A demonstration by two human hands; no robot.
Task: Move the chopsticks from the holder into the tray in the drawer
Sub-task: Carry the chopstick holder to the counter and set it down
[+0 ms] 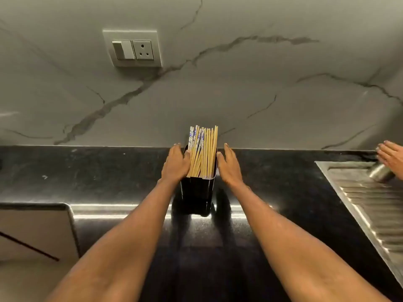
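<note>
The chopsticks (202,153) are mostly plain pale tan, bamboo-coloured; several at the left of the bundle carry white tops printed with a small blue-violet pattern. The holder (197,188) is glossy black with a thin bright edge at its rim. The tabletop (109,171) is black and polished, flecked with faint pale specks and crossed by white streaks of reflected light. The wall (239,83) behind is light grey-beige with dark grey veins branching across it like marble. The switch plate (133,49) is white. The sink drainboard (370,205) is silvery steel with parallel ridges, and a small cup (380,173) on it is the same dull silver.
</note>
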